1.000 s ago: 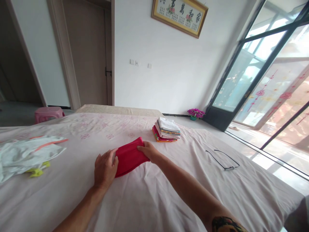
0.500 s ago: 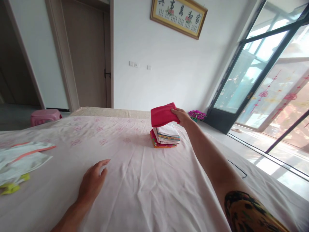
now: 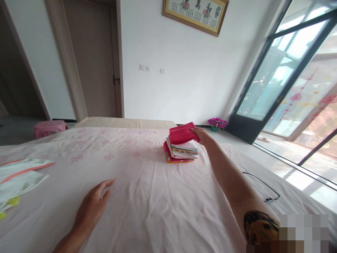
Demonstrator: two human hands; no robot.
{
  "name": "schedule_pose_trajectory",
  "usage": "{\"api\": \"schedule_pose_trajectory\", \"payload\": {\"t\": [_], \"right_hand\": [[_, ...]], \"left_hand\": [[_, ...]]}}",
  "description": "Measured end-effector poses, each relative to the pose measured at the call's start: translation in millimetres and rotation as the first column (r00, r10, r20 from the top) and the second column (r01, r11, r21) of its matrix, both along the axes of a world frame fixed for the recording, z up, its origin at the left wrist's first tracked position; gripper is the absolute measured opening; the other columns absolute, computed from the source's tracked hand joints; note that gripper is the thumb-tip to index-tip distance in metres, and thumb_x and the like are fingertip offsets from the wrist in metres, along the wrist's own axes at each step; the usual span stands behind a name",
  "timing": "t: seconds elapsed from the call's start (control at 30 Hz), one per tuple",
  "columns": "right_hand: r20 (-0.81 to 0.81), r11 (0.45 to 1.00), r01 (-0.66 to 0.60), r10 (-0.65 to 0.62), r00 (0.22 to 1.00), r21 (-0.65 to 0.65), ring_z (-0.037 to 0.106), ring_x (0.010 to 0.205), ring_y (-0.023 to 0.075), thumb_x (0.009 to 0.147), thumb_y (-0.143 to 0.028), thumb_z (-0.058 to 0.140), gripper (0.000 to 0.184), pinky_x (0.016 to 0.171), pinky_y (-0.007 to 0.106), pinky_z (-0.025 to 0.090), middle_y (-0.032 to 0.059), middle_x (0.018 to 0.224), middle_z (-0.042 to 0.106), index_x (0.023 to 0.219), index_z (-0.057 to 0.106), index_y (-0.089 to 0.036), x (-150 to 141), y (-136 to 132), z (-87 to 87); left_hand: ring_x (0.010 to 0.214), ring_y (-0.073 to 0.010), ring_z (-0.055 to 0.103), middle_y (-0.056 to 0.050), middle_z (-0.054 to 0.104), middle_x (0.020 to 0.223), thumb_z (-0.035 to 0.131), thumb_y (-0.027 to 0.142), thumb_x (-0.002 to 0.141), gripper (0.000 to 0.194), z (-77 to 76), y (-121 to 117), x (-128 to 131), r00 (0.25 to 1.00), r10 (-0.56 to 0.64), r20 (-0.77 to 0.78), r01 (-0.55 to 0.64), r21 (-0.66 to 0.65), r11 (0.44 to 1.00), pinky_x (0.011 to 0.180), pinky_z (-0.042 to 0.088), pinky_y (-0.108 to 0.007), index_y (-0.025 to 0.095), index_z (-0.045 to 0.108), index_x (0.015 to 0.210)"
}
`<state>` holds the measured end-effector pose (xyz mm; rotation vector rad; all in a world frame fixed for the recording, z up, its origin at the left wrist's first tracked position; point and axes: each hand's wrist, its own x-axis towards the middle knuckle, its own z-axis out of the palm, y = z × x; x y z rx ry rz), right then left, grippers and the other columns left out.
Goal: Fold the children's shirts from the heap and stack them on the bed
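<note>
My right hand (image 3: 202,135) is stretched far forward and grips the right edge of a folded red cloth (image 3: 182,133). The cloth rests on top of a small stack of folded cloths (image 3: 181,151) on the pink floral bedsheet (image 3: 147,196). Nearer to me, my left hand (image 3: 92,205) lies flat on the sheet with its fingers stretched out, holding nothing.
Unfolded white and orange garments (image 3: 18,177) lie at the left edge of the bed. A pair of glasses (image 3: 264,188) lies on the sheet at the right. Beyond the bed are a pink stool (image 3: 48,127), a flower pot (image 3: 217,123), a door and a glass sliding door.
My right hand lifted the folded red cloth from in front of me, carried it forward and lowered it onto the stack. My left hand let go of it and stayed on the sheet.
</note>
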<state>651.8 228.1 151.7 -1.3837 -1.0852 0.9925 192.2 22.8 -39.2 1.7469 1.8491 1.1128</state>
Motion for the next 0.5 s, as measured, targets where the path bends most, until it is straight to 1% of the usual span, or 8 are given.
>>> {"api": "schedule_pose_trajectory", "payload": {"t": [0.07, 0.13, 0.2, 0.3, 0.4, 0.5], "right_hand": [[0.045, 0.998, 0.012, -0.010, 0.999, -0.055, 0.057, 0.045, 0.0114, 0.086, -0.016, 0.066, 0.009, 0.044, 0.021, 0.050, 0.0016, 0.057, 0.062, 0.079, 0.060, -0.013, 5, 1, -7.8], [0.094, 0.996, 0.021, -0.013, 0.995, -0.081, 0.060, 0.049, 0.0130, 0.086, -0.016, 0.066, 0.012, 0.048, 0.023, 0.053, 0.0028, 0.057, 0.063, 0.076, 0.059, -0.014, 9, 2, -16.6], [0.156, 0.997, 0.025, -0.013, 0.988, -0.076, 0.063, 0.054, 0.0135, 0.086, -0.017, 0.066, 0.011, 0.054, 0.023, 0.054, 0.0031, 0.060, 0.065, 0.077, 0.060, -0.014, 12, 3, -22.6], [0.298, 0.997, 0.045, -0.024, 0.954, -0.065, 0.064, 0.059, 0.0142, 0.088, -0.022, 0.064, 0.012, 0.060, 0.024, 0.053, 0.0035, 0.064, 0.067, 0.081, 0.064, -0.013, 15, 5, -26.1], [0.488, 0.993, 0.103, -0.063, 0.871, -0.055, 0.066, 0.069, 0.0182, 0.088, -0.030, 0.063, 0.020, 0.065, 0.026, 0.051, 0.0058, 0.067, 0.068, 0.080, 0.066, -0.012, 18, 8, -28.6], [0.667, 0.985, 0.167, -0.106, 0.737, -0.028, 0.066, 0.090, 0.0249, 0.088, -0.035, 0.061, 0.025, 0.078, 0.030, 0.049, 0.0117, 0.084, 0.072, 0.088, 0.068, -0.011, 18, 11, -33.1]], "left_hand": [[0.117, -0.0223, 0.063, -0.005, 0.069, 0.123, 0.043, 0.038, 0.084, 0.041, -3.4, 1, -2, 1.000, -0.009, -0.002, 0.009, -0.005, 1.000, 0.107, 0.045, -0.038, 0.023, 0.063, 0.117], [0.117, -0.0224, 0.063, -0.004, 0.070, 0.123, 0.044, 0.038, 0.083, 0.041, -5.0, 2, -2, 1.000, -0.012, -0.008, 0.012, -0.010, 1.000, 0.106, 0.046, -0.038, 0.023, 0.064, 0.116], [0.118, -0.0228, 0.063, -0.004, 0.070, 0.122, 0.044, 0.038, 0.083, 0.041, -4.3, 3, -2, 1.000, -0.013, -0.018, 0.013, -0.013, 1.000, 0.106, 0.046, -0.039, 0.023, 0.064, 0.116], [0.117, -0.0233, 0.063, -0.004, 0.070, 0.122, 0.043, 0.038, 0.084, 0.041, -0.5, 2, -1, 0.999, -0.015, -0.036, 0.014, -0.021, 1.000, 0.106, 0.046, -0.039, 0.023, 0.066, 0.115], [0.115, -0.0234, 0.064, -0.003, 0.071, 0.120, 0.042, 0.037, 0.084, 0.041, 3.5, 1, 1, 0.997, -0.026, -0.068, 0.024, -0.021, 0.999, 0.106, 0.046, -0.039, 0.023, 0.067, 0.113], [0.113, -0.0229, 0.065, -0.002, 0.072, 0.118, 0.043, 0.035, 0.083, 0.039, 5.7, 0, 1, 0.994, -0.040, -0.106, 0.040, -0.002, 0.999, 0.104, 0.048, -0.038, 0.025, 0.069, 0.111]]}}
